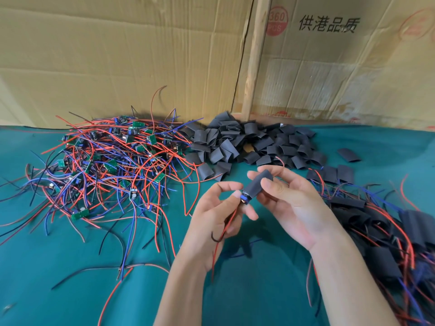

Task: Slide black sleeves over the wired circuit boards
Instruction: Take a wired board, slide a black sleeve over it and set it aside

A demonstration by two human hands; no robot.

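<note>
Above a green tabletop, the right hand pinches a black sleeve half over a circuit board (wires trailing) pinched by the left hand; loose sleeves and tangled boards lie behind.

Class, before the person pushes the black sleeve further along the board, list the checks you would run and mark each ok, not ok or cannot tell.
1. Sleeve held by the right hand: ok, thumb and fingers pinch it.
2. Board held by the left hand: ok, pinched at its blue end.
3. Board fully covered: not ok, the blue end shows below the sleeve.
4. Trailing wires free: ok, they hang past the left palm.
5. Far-end wires through the sleeve: cannot tell, the fingers hide them.
6. Spare sleeves within view: ok, piled on the green cloth.
</note>
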